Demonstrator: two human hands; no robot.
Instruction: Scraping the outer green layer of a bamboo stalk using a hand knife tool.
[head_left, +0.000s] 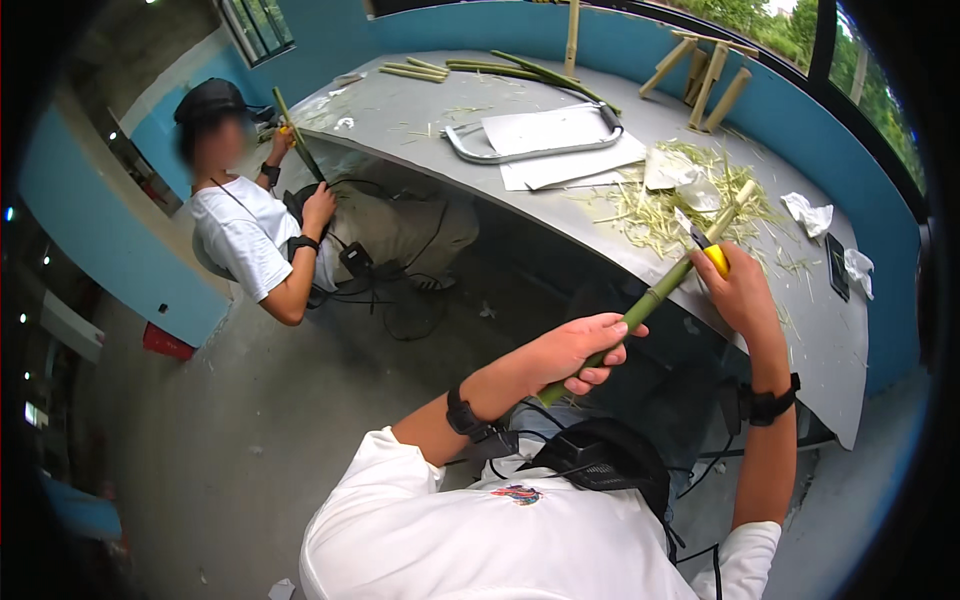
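My left hand [578, 350] is wrapped round the lower part of a green bamboo stick [652, 296]. The stick slants up to the right, and its far end is peeled pale and lies over the table edge. In my right hand [742, 288] is a utility knife [716, 260] with a yellow handle. Its blade rests against the bamboo near where the green skin gives way to the pale part. Under and around the peeled end lies a heap of bamboo shavings [640, 215], with crumpled tissue [672, 172] on top.
On the grey table [430, 125] lie a metal frame [520, 155], white paper [570, 172], bamboo sticks [560, 80] and a phone [837, 267]. A small bamboo stand [710, 85] is by the window. To the left, a seated co-worker [245, 215] holds another green stick [300, 145].
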